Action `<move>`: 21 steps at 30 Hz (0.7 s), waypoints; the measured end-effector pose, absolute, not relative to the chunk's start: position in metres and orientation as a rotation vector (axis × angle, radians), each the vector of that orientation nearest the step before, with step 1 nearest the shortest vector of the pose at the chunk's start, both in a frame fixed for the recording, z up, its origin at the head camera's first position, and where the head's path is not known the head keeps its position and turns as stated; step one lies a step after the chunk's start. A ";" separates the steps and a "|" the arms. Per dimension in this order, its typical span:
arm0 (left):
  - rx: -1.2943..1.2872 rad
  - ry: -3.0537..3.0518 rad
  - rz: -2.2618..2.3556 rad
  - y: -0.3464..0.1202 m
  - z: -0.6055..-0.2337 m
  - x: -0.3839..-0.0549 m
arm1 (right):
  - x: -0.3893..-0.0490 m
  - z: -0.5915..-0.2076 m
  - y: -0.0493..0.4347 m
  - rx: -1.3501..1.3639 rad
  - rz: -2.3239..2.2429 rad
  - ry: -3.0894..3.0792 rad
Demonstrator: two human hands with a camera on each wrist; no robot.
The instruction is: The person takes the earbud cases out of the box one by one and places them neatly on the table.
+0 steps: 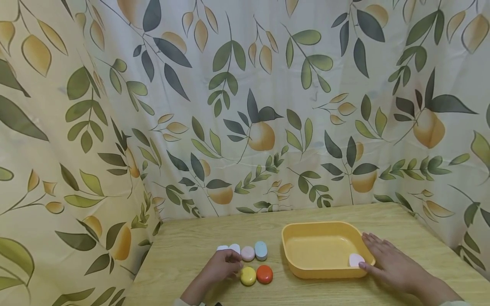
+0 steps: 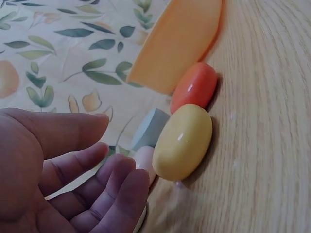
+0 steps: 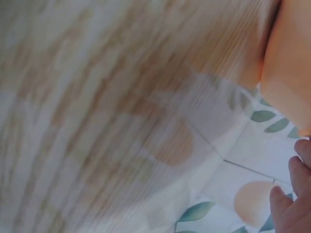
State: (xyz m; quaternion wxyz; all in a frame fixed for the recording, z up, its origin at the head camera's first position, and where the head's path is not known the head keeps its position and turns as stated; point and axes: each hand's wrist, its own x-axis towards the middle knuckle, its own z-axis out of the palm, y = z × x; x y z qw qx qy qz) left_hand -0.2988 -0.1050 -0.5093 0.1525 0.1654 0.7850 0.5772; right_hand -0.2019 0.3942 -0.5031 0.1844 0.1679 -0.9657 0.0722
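My left hand (image 1: 221, 267) hovers beside a glossy yellow rounded piece (image 1: 248, 276), its fingers loosely bent and holding nothing. In the left wrist view, a gap shows between the fingertips (image 2: 127, 167) and the yellow piece (image 2: 183, 141). An orange-red rounded piece (image 1: 264, 274) lies right of the yellow one. Behind them sit a pale pink round piece (image 1: 248, 253), a light blue oblong piece (image 1: 261, 250) and white pieces (image 1: 235, 247) partly hidden by the hand. My right hand (image 1: 398, 267) rests against the right side of a yellow tray (image 1: 325, 273), fingers extended. A pinkish-white piece (image 1: 356, 260) lies inside, near the thumb.
The wood-grain table (image 1: 183, 238) meets a leaf-and-fruit patterned curtain (image 1: 245, 170) at its back and left. The tray stands to the right of the coloured pieces, with table surface between.
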 end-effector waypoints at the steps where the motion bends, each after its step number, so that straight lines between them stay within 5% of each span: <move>1: 0.476 2.246 1.658 -0.105 -0.509 -0.299 | -0.202 -0.503 0.394 0.474 0.206 -2.725; 21: 0.608 2.139 1.614 -0.060 -0.492 -0.306 | -0.202 -0.500 0.392 0.497 0.160 -2.693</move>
